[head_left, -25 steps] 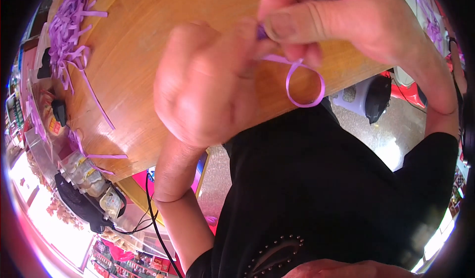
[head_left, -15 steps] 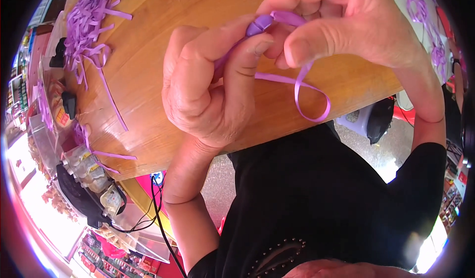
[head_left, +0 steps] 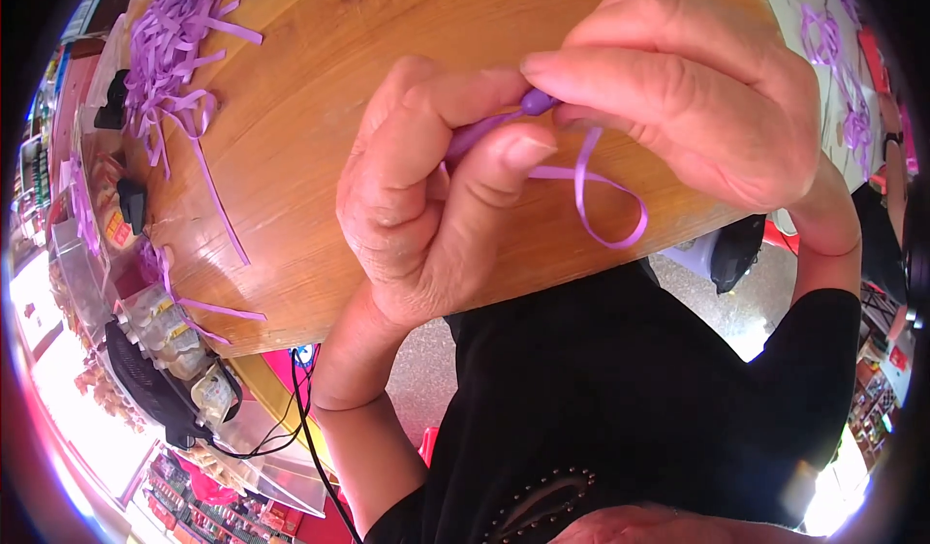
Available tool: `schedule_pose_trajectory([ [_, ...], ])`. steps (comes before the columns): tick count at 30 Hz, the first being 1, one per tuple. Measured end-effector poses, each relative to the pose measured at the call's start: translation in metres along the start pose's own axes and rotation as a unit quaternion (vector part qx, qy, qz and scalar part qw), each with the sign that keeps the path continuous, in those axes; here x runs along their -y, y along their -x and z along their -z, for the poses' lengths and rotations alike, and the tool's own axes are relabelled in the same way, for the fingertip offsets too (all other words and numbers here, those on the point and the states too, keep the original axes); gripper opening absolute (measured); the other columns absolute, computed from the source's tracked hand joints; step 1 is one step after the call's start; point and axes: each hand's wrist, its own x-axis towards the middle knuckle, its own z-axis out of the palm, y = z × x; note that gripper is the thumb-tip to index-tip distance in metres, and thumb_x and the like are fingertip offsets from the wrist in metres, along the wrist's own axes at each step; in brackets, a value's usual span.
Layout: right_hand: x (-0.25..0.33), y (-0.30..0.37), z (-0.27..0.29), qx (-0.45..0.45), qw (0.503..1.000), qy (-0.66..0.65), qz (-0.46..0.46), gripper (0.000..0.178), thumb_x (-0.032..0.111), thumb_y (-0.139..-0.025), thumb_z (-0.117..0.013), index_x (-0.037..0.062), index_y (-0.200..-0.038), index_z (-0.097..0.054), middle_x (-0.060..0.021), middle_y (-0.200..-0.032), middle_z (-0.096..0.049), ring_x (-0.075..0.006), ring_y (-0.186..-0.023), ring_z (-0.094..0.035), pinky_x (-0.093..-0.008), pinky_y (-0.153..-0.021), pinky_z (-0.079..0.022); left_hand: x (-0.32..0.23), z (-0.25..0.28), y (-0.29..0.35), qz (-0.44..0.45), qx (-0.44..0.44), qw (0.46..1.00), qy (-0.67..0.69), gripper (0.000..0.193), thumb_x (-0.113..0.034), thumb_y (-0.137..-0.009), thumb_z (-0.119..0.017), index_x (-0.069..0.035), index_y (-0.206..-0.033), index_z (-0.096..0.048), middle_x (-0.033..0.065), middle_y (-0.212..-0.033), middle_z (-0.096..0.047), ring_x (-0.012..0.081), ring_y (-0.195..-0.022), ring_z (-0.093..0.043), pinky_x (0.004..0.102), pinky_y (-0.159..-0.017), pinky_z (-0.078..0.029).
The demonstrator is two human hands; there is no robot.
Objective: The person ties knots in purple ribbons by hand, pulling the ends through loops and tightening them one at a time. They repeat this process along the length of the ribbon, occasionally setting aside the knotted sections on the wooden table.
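Note:
Over the near part of a wooden table (head_left: pixel 320 156), my two hands meet at a small glossy purple plastic piece (head_left: pixel 537 102), rounded like a clasp or bead. My right hand (head_left: pixel 688 98) pinches it between thumb and index finger, covering its right end. A narrow purple ribbon (head_left: pixel 635 217) hangs below in a loop, with one part running up toward the right fingers. Another length of ribbon leads from the piece into my left hand (head_left: pixel 417 195), whose curled fingers are closed around it. The left thumb and index fingertips lie close beside the piece.
A heap of purple ribbons (head_left: pixel 174 50) lies along the table's far left edge, some ends trailing inward. More ribbons (head_left: pixel 823 40) rest on a white surface at right. Left of the table are packets (head_left: pixel 160 326), a black mesh object (head_left: pixel 145 379) and black cables (head_left: pixel 300 399).
My right hand has turned over, its back now up, and its fingers have closed on the purple piece. The piece and my left hand have shifted slightly right and nearer.

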Motion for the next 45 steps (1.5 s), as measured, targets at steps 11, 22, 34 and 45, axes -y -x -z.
schedule_pose_trajectory([
  [11,0.007,-0.012,0.004,0.052,0.995,-0.023,-0.079,0.024,0.006,-0.074,-0.066,-0.0053,-0.096,-0.064,-0.0142,-0.079,-0.062,-0.0197,-0.061,-0.061,-0.0270,-0.052,-0.046,-0.003,0.003,-0.002,0.064,0.037,0.996,0.049,0.013,-0.012,-0.090,-0.054,0.000,-0.095,-0.057,-0.0022,-0.080,-0.049,0.0062,-0.070,-0.040,0.0208,-0.066,-0.034],
  [22,0.017,-0.020,0.014,0.108,0.980,-0.045,-0.163,0.024,0.008,-0.076,-0.067,-0.0037,-0.096,-0.064,-0.0146,-0.080,-0.063,-0.0206,-0.064,-0.062,-0.0292,-0.055,-0.049,-0.012,0.007,-0.003,0.045,0.043,0.998,-0.016,0.011,-0.006,-0.086,-0.057,0.003,-0.092,-0.057,0.0030,-0.079,-0.049,0.0112,-0.073,-0.043,0.0221,-0.069,-0.034],
  [34,0.001,-0.017,0.008,0.107,0.994,0.029,0.011,0.020,0.009,-0.074,-0.067,-0.0018,-0.089,-0.060,-0.0104,-0.079,-0.058,-0.0185,-0.066,-0.058,-0.0287,-0.056,-0.045,-0.007,0.013,-0.004,-0.056,0.070,0.992,-0.089,0.019,-0.016,-0.083,-0.063,0.003,-0.088,-0.059,0.0050,-0.072,-0.048,0.0137,-0.064,-0.042,0.0252,-0.057,-0.033],
  [45,-0.004,-0.020,0.000,0.105,0.985,0.120,0.072,0.015,0.008,-0.070,-0.067,0.0010,-0.069,-0.053,-0.0048,-0.067,-0.049,-0.0156,-0.057,-0.049,-0.0279,-0.052,-0.036,0.000,0.019,-0.007,-0.138,0.076,0.967,-0.198,0.022,0.006,-0.071,-0.060,0.002,-0.093,-0.061,0.0096,-0.069,-0.051,0.0195,-0.054,-0.047,0.0285,-0.045,-0.038],
])
